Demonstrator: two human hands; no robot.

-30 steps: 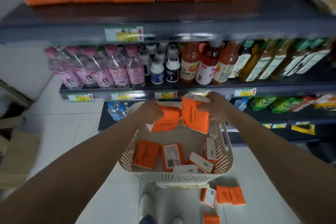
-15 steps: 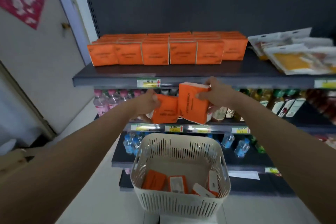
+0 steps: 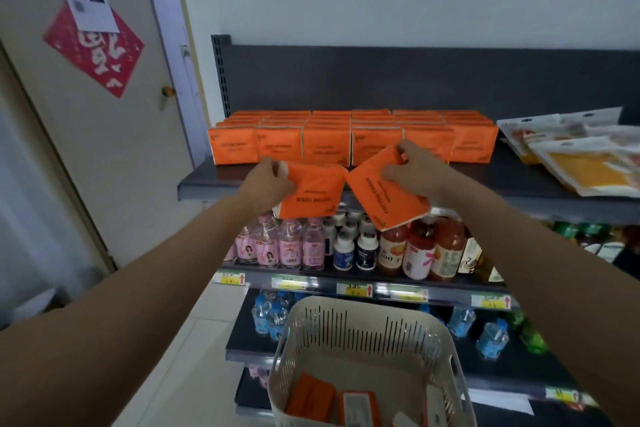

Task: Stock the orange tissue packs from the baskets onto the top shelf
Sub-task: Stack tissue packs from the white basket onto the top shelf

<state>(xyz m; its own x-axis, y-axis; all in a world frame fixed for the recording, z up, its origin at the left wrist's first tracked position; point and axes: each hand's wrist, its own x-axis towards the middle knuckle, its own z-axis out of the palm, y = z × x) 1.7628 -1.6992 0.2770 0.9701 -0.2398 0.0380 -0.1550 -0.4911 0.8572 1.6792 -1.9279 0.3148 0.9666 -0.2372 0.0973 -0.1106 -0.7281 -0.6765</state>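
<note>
My left hand [image 3: 265, 185] grips one orange tissue pack [image 3: 315, 192] by its left end. My right hand [image 3: 410, 168] grips a second orange tissue pack [image 3: 384, 198], tilted, by its upper right corner. Both packs hang just in front of the top shelf's front edge [image 3: 519, 199], their inner corners nearly touching. On the top shelf stand rows of orange tissue packs [image 3: 325, 144], several deep. Below me is a cream slotted basket [image 3: 367, 333] with more orange packs [image 3: 310, 399] lying in it.
Flat yellow and white snack bags [image 3: 585, 156] lie on the top shelf's right part. Pink, white and red-orange bottles [image 3: 346, 246] fill the second shelf, water bottles [image 3: 491, 336] the third. A door with a red poster [image 3: 93, 48] is at the left.
Both hands have lifted their packs from the basket up to the top shelf's front edge. My head has tipped upward, so the basket sits lower in view.
</note>
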